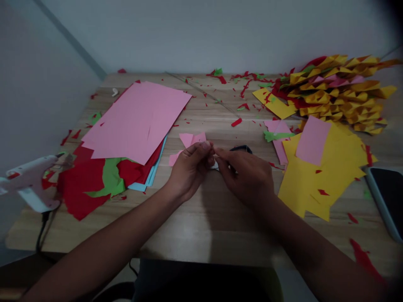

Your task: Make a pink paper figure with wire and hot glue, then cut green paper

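My left hand and my right hand meet over the middle of the table, fingertips pinched together. Whatever is between them is too small and too hidden to name. Just behind my left fingers show pieces of folded pink paper; whether they are held or lie on the table, I cannot tell. A dark, curved thing shows partly behind my right hand, its kind hidden. Below the fingertips a small whitish patch peeks out.
Pink sheets lie on red and blue paper at left, beside a white glue gun. Yellow sheets, a bundle of folded yellow paper and a phone are at right. Red and green scraps dot the table.
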`<state>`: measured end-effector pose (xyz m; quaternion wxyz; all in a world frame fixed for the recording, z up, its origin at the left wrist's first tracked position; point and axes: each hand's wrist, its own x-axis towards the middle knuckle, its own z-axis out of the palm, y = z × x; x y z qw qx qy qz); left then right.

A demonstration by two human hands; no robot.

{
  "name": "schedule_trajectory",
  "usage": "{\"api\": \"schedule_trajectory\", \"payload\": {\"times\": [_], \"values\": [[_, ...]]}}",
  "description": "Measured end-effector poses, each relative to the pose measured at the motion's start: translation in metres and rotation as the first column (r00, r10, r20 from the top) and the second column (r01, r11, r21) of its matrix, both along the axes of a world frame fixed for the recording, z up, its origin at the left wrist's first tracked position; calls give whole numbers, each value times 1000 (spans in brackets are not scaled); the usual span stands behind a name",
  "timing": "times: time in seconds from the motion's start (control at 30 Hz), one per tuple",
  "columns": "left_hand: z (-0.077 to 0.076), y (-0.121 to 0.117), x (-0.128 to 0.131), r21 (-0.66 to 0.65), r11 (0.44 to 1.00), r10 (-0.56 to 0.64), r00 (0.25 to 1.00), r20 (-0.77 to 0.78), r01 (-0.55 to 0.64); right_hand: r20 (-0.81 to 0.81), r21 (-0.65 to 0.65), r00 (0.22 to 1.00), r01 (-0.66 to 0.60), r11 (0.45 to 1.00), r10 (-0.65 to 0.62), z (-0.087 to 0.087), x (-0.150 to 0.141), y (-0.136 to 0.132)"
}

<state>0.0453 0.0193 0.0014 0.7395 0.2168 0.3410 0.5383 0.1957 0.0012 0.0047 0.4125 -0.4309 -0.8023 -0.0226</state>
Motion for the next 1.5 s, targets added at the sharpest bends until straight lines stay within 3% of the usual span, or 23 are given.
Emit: {"api": "schedule_trajectory", "payload": {"times": [0.13,0.27,0.43,0.63,0.77,0.93,1.03,1.33,1.5], "values": [[2,2,-4,138,989,-17,983,-181,42,-65,-31,998,24,999,-26,2,2,1],[5,3,-7,227,973,10,966,-259,51,-119,-26,993,4,1000,-7,7,4,1],[11,4,-9,260,960,-1,932,-362,102,-217,-101,974,-91,991,68,14,5,0],[19,14,-20,189,955,-134,898,-420,231,-274,-153,944,-231,961,184,11,11,7],[20,20,-26,103,928,-269,836,-477,358,-147,-185,957,-276,943,251,8,17,15],[11,16,-15,42,978,-183,937,-298,204,-158,-169,987,-35,985,8,6,10,11],[6,12,-10,38,985,-156,960,-234,169,-198,-148,979,13,989,-42,3,5,6],[5,15,-20,105,965,-177,889,-422,241,-107,-84,985,-143,986,134,0,10,11],[0,19,-23,161,939,-176,827,-534,304,88,-31,971,-222,975,224,-2,20,22]]}}
